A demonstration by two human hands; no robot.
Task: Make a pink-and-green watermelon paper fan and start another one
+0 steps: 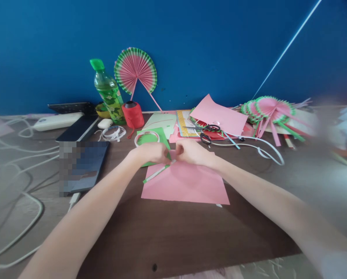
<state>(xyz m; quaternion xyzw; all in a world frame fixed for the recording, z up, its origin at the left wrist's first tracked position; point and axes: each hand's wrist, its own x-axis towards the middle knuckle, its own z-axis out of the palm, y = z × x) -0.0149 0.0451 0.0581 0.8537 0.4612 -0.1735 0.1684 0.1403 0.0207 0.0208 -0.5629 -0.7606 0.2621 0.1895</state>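
Note:
A narrow green paper strip with a white band along it point(156, 174) lies slantwise over a pink sheet point(187, 184). My left hand point(156, 153) is closed at the strip's upper end, fingertips pinched on it. Just right of it, my right hand point(192, 152) is closed too, thumb and fingers pinched at the same end; what exactly sits between them is too small to make out. Under and beyond my left hand is a green sheet point(163, 135), with a roll of tape point(137, 140) resting on it.
Scissors point(206, 138), a loose pink sheet point(216, 114) and white cable point(273, 155) lie behind my right hand. Folded paper fans point(273, 106) are stacked at right; another fan point(135, 68) leans on the blue wall. A bottle point(111, 95), red object point(133, 115) and tablet point(88, 166) stand left.

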